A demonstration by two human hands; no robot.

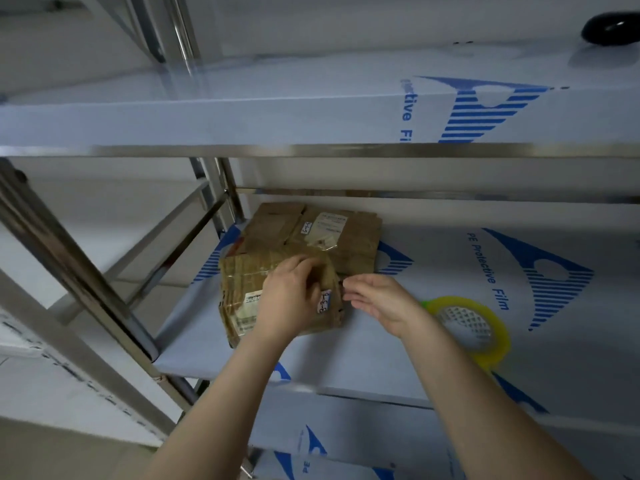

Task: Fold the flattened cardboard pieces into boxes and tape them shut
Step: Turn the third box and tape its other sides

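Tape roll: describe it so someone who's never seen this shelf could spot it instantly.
Find the middle shelf, covered in white film with blue print. Just right of the right hand, partly behind its wrist, lies the tape roll. It is the only round, translucent yellow thing; the flattened cardboard is brown.

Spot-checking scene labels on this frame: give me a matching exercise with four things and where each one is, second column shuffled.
Things
1. tape roll
2. left hand
3. black object
4. rear cardboard stack

Places
A. upper shelf, far right
B. back of the middle shelf, behind the front cardboard
C. on the front cardboard, gripping it
D. middle shelf, partly behind the right forearm

Pairs: 1-D, 2-C, 3-A, 4-B
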